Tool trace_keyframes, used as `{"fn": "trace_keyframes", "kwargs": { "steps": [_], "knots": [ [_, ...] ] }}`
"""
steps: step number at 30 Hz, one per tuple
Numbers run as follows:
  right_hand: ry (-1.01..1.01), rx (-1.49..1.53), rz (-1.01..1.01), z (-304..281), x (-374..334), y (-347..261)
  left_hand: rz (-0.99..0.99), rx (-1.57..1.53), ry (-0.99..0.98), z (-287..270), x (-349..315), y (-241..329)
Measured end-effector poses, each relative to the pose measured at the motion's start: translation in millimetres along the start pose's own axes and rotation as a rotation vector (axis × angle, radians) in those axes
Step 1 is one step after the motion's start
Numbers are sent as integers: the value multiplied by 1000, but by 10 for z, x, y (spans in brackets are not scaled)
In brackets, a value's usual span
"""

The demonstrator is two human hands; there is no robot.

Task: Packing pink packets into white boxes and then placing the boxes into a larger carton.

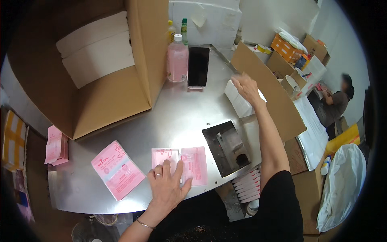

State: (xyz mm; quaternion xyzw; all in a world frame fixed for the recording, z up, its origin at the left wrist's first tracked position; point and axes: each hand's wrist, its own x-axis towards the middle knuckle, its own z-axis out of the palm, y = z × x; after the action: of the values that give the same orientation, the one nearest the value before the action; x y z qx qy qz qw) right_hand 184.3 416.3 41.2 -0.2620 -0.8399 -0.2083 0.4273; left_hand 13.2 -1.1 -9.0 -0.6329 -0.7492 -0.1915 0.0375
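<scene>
Paper, pink, lay under my spread left hand on the bench, two pink stacks leftward; beyond, my right hand curled over one white stack, whether pinching, I couldn't tell; farther, one phone, three bottles.

A silver-grey worktop. At six o'clock, a pale pink leaflet with darker pink print; at eight, a pink pile crossed by a grey-blue band. White stack at two, black phone at twelve, brown carton at ten.
</scene>
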Motion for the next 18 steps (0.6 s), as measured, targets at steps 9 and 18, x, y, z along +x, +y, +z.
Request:
{"fn": "trace_keyframes", "kwargs": {
  "steps": [9,18],
  "knots": [
    [-584,-147,519,-649,-469,-294,-1,43,120,64,57,-69],
    [-171,0,307,-1647,-738,-918,56,95,171,72,12,-117]
  ]
}}
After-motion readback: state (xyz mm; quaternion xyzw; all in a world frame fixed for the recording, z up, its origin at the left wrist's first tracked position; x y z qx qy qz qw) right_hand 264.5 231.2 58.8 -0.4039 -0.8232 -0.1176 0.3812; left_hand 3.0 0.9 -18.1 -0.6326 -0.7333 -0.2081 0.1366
